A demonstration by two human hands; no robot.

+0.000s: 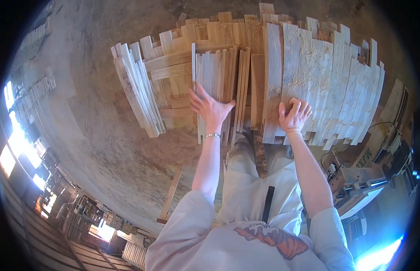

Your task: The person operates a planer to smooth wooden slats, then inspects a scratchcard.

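Observation:
My left hand lies across a bundle of narrow wooden strips packed side by side. Its fingers are spread towards the bundle's left edge, the thumb out at the right edge. On the pale wooden boards to the right rests my right hand, its fingers curled and the thumb on the left, around a board's width. What lies under its palm is hidden. Between the hands, a few thin strips stand close together beside a darker board.
More light strips lean together at the far left of the stack, over crosswise boards. Sawdust covers the right-hand boards. A machine with cables stands at right. One loose wooden piece lies on the concrete floor.

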